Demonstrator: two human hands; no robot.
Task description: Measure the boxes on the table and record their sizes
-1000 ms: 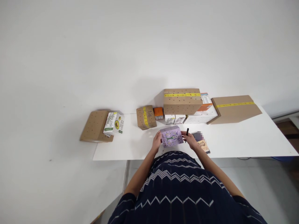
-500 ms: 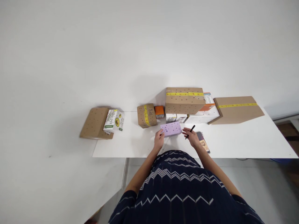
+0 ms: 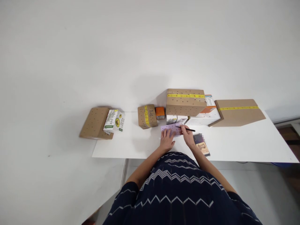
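In front of me on the white table lies a small purple box (image 3: pixel 172 127) dotted with dark marks. My left hand (image 3: pixel 167 141) rests on its near left part with fingers spread. Between the fingers of my right hand (image 3: pixel 187 136) is a slim black pen (image 3: pixel 191 130), its tip at the right part of the box's top. My hands cover the box's near side. Just right of my right wrist lies a phone (image 3: pixel 202 147) with a picture on it.
A dotted carton (image 3: pixel 147 116) with yellow tape and an orange box (image 3: pixel 160 112) stand behind left. Behind right are a large dotted carton (image 3: pixel 185 103), white boxes (image 3: pixel 203 117) and a long carton (image 3: pixel 239 113). Far left, a white avocado-print box (image 3: pixel 112 121) leans on a carton (image 3: pixel 93 123).
My left hand has moved from the box's left end onto its top and flattened out. My right hand has come left, bringing the pen over the box, and uncovers more of the phone.
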